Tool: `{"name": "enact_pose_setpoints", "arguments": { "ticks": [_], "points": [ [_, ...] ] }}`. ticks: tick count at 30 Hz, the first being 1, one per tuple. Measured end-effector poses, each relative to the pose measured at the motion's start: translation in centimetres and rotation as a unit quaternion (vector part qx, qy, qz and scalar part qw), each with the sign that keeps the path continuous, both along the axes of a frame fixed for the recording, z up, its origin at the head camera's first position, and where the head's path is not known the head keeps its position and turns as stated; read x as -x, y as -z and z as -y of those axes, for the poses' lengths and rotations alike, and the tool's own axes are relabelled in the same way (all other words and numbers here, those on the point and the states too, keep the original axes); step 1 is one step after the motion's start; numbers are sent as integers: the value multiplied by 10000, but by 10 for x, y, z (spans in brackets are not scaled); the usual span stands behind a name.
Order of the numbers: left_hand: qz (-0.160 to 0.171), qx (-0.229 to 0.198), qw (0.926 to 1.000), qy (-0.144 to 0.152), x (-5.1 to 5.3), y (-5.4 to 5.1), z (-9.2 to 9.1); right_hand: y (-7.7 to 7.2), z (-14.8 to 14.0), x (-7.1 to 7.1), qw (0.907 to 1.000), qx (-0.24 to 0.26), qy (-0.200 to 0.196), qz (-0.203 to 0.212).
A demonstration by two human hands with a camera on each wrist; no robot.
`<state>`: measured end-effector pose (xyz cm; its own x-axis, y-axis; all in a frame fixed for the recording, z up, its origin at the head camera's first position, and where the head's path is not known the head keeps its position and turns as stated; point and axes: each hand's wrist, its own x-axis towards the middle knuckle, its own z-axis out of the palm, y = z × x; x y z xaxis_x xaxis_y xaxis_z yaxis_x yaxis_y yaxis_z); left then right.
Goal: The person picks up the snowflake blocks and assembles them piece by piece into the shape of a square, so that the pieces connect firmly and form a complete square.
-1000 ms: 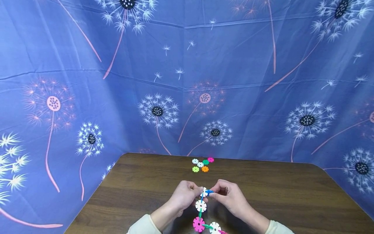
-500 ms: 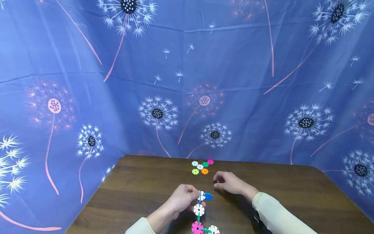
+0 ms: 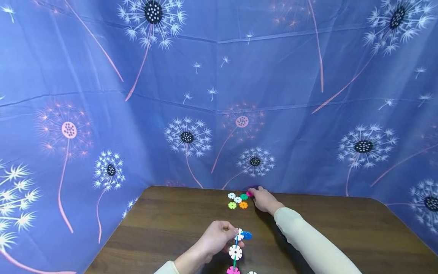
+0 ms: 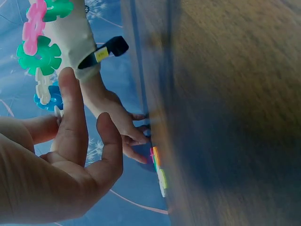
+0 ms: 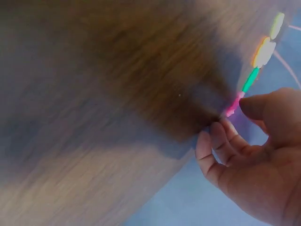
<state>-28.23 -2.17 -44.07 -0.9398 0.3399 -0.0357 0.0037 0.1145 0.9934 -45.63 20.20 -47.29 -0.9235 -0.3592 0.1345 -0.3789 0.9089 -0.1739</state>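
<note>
My left hand (image 3: 219,236) pinches a white notched flower disc (image 3: 239,234) at the top of a chain of interlocking plastic discs. A blue disc (image 3: 246,236) sticks out to the right of that one. Below hang another white disc (image 3: 235,252), a green one seen edge-on (image 3: 234,262) and a pink one (image 3: 233,270); the chain runs out of the head view. My right hand (image 3: 265,199) reaches to the table's far edge, at a loose pink disc (image 3: 250,193). In the right wrist view, its thumb and spread fingers lie about the pink disc (image 5: 233,106).
Beside the pink disc lie loose flower discs: green (image 3: 244,196), orange (image 3: 243,205), lime (image 3: 232,205) and two white, one at the left (image 3: 231,195). They rest near the back of the brown wooden table (image 3: 171,213). A blue dandelion-print cloth (image 3: 291,152) hangs behind.
My right hand has let go of the blue disc and moved forward to the loose pink disc. My left hand stays nearly in place, still pinching the chain's white disc.
</note>
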Motion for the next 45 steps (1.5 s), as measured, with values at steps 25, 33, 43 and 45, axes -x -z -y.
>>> {"name": "enact_pose_setpoints", "arguments": {
  "ticks": [25, 33, 43, 45],
  "points": [
    [73, 195, 9998, -44, -4, 2, -6, 8, -34, -41, 9831, 1388, -1054, 554],
    [115, 292, 9994, -127, -2, 3, -7, 11, -28, -82, 9381, 2923, -1136, 1473],
    [217, 119, 9992, -329, 9, 0, 1, -10, -11, -130, 8937, 4082, -1058, 1531],
    [197, 119, 9989, -411, 9, -1, 2, -13, -9, -138, 8855, 4270, -1003, 1533]
  ]
}}
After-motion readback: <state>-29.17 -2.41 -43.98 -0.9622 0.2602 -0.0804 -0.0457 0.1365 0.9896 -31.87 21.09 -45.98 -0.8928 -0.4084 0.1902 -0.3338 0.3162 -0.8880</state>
